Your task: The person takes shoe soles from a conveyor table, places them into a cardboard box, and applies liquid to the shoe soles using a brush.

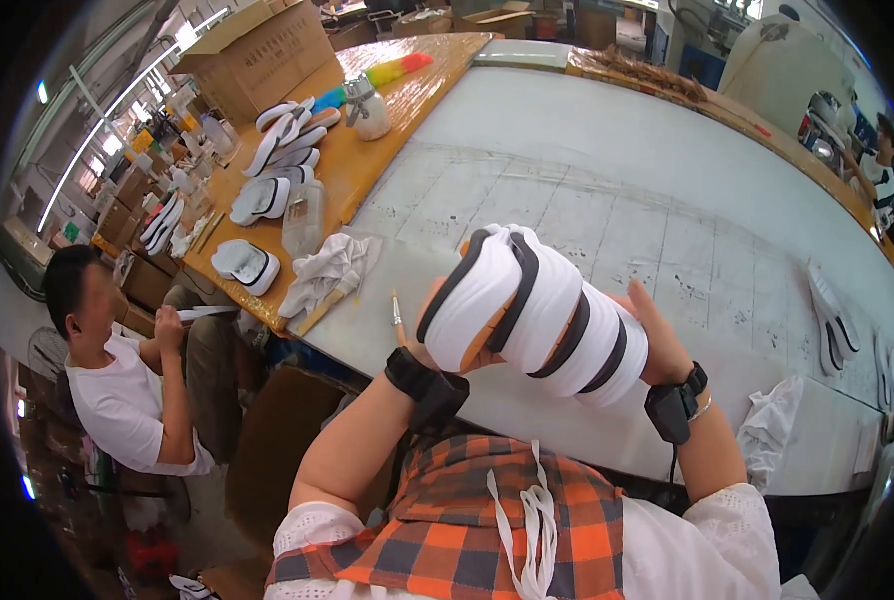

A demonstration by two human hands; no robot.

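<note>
Mostly white shoe soles (555, 295), black-striped, bunched together.

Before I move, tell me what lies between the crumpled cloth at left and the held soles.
In the head view, a slim brush lies between the cloth and the soles.

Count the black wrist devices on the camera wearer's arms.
2: a left wrist device behind the left hand, a right wrist device behind the right hand. The held shoe soles hide neither.
</note>
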